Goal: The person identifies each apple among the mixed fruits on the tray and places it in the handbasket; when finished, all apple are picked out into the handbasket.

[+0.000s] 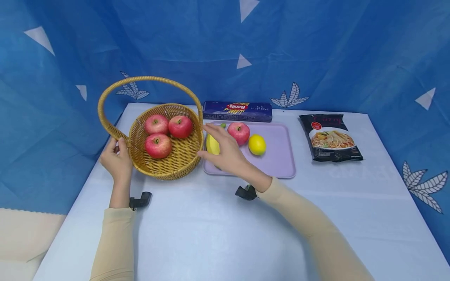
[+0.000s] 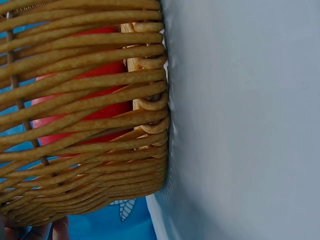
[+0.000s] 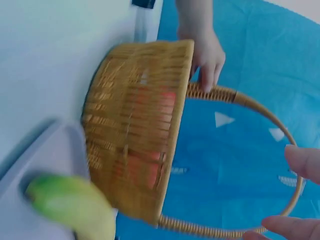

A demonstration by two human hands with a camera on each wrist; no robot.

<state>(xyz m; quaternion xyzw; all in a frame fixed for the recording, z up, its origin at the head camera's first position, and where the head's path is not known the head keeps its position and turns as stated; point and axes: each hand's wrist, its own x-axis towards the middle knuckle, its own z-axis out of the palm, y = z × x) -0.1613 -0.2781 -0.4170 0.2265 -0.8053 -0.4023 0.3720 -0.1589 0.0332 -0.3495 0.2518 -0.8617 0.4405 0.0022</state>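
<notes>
A wicker basket (image 1: pixel 175 164) with a tall hoop handle stands on the left part of the table, three red apples (image 1: pixel 158 145) inside it. My left hand (image 1: pixel 118 162) pinches the foot of the handle at the basket's left side; its fingertips show at the bottom of the left wrist view. Beside the basket's right rim is my right hand (image 1: pixel 226 152), thumb and fingers spread toward the handle. In the right wrist view a gap shows between those fingers. Partly hidden under the right hand, a banana (image 1: pixel 212 145) lies on a lilac tray (image 1: pixel 277 164).
Also on the tray are another apple (image 1: pixel 239 133) and a lemon (image 1: pixel 257 144). A blue spaghetti box (image 1: pixel 237 111) lies behind the tray, against the blue backdrop cloth (image 1: pixel 204 35). To the right lies a black noodle packet (image 1: pixel 330 138).
</notes>
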